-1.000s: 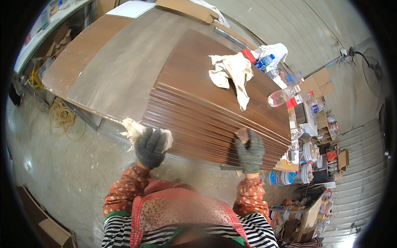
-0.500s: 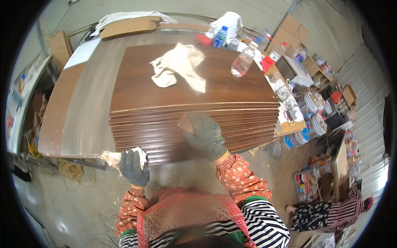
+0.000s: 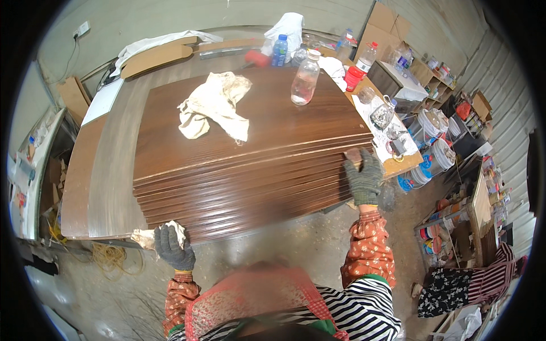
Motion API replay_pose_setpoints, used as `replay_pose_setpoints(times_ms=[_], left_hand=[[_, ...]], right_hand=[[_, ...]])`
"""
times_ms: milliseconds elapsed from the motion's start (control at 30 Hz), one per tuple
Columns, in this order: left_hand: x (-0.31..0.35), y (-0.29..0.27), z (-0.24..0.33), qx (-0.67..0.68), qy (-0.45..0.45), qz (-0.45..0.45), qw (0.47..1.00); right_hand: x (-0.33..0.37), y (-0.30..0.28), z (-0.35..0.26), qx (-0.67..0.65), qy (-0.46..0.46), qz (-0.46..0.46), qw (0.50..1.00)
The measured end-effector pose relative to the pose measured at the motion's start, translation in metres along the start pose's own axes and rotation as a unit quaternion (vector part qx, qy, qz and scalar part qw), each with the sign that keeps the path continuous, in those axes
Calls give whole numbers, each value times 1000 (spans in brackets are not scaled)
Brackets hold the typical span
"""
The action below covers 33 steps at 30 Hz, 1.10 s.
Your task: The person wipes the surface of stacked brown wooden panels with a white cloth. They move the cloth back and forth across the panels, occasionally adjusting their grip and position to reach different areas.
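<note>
A stack of dark brown wood-grain panels (image 3: 273, 133) lies in front of me, its layered edges turned toward me. My left hand (image 3: 172, 245), in a dark grey knit glove, is closed on a cream rag (image 3: 145, 238) at the stack's near left corner. My right hand (image 3: 364, 177), gloved alike, is at the right end of the layered edges. Its fingers grip a small reddish-brown block (image 3: 354, 154), partly hidden by the glove. Another crumpled cream cloth (image 3: 213, 105) rests on the top panel. Behind it to the right stands a clear bottle (image 3: 306, 79) with some liquid inside.
The stack sits on a larger table (image 3: 105, 176). Along its back are a blue bottle (image 3: 279, 51), a white cloth (image 3: 284, 34) and a cardboard piece (image 3: 156, 61). Bottles and a red cup (image 3: 354, 78) stand at the right. Buckets (image 3: 441, 156) and another person (image 3: 463, 284) are farther right.
My right hand has swept right along the layered edges with the block, from the middle to the right end. The left hand stays on the rag. The view has shifted a little.
</note>
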State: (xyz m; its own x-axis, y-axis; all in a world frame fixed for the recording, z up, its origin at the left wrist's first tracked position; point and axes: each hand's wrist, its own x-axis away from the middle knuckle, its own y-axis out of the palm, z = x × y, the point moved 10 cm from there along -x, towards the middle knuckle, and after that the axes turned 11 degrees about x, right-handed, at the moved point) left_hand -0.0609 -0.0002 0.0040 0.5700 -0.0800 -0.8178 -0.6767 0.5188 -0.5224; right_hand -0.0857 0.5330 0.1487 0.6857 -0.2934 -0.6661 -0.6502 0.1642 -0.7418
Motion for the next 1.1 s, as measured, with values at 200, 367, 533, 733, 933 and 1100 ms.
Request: replay_pose_setpoints(times_ms=[200, 367, 533, 733, 933, 1100], left_hand=[[-1, 2, 0, -18, 6, 5, 1000], [1, 5, 0, -35, -2, -2, 999], [3, 5, 1, -57, -3, 3, 998], [4, 7, 0, -80, -14, 3, 997], [4, 7, 4, -84, 0, 5, 996], [4, 8, -2, -70, -41, -12, 997]], right_hand=[[27, -7, -117, -153, -209, 1, 966], [11, 8, -75, -172, -103, -24, 979], [-13, 31, 39, 31, -103, -7, 994], [-23, 41, 185, -34, 231, -17, 972], [-12, 39, 149, -80, 111, 28, 990], [-14, 47, 159, -58, 163, 9, 985]])
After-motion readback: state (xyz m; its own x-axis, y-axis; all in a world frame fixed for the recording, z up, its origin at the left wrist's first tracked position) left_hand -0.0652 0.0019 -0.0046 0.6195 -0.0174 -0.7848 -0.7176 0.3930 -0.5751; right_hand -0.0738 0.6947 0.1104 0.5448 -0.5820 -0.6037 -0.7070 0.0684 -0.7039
